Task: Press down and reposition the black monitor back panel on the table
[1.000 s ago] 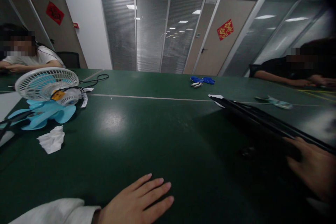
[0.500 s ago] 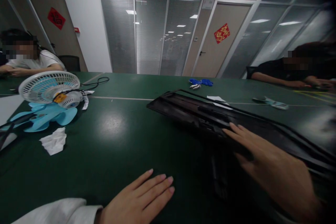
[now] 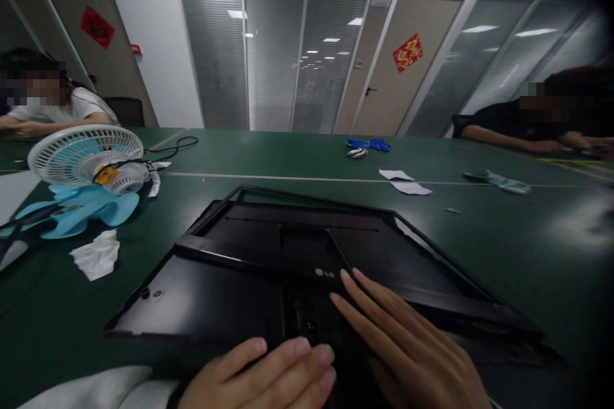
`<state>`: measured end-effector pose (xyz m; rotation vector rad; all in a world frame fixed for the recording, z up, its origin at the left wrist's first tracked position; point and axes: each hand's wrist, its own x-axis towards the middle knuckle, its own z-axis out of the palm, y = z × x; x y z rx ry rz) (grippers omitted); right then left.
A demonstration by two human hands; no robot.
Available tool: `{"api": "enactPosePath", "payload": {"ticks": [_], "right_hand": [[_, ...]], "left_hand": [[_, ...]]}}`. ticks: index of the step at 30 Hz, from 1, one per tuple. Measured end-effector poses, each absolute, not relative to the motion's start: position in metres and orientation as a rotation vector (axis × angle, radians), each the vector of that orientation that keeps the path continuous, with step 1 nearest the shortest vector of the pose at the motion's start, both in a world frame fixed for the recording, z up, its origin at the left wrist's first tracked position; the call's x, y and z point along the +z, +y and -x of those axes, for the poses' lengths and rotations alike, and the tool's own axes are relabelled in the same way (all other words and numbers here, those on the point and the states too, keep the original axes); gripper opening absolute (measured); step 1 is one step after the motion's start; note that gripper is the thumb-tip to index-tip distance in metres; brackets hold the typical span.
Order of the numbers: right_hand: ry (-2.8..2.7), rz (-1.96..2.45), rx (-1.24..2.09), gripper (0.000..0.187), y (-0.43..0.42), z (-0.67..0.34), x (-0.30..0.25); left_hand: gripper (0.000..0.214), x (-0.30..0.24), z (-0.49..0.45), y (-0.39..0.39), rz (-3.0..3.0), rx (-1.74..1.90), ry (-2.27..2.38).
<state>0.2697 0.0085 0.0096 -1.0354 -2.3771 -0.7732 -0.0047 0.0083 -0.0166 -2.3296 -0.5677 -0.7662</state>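
A black LG monitor back cover lies before me on the table, logo upward, with a thin black frame around its far side. My right hand rests over the part just right of the logo, its fingers stretched out and its thumb mostly hidden. Beside it at the near edge is my left hand, fingers extended and close together; whether they touch the cover I cannot tell. Between the hands a dark stand mount shows partly.
Left of the cover lie a white fan grille with motor, blue fan blades and crumpled tissue. Farther off are blue gloves, white paper and a pale strip-like item. Two people sit across the green table.
The black cover has swung from a tilted position at the right to lying flat in front of me. My right hand has moved left with it; my left hand stays low, now next to it.
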Motion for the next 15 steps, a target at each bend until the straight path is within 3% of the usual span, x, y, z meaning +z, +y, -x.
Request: {"api": "enactPosePath", "payload": {"ticks": [15], "right_hand": [[-2.468,0.923,-0.915,0.057,0.0136,-0.2722,0.0105]], "left_hand": [[0.04,-0.0199,0.0024,0.0096,2.342,-0.711,-0.66]]}}
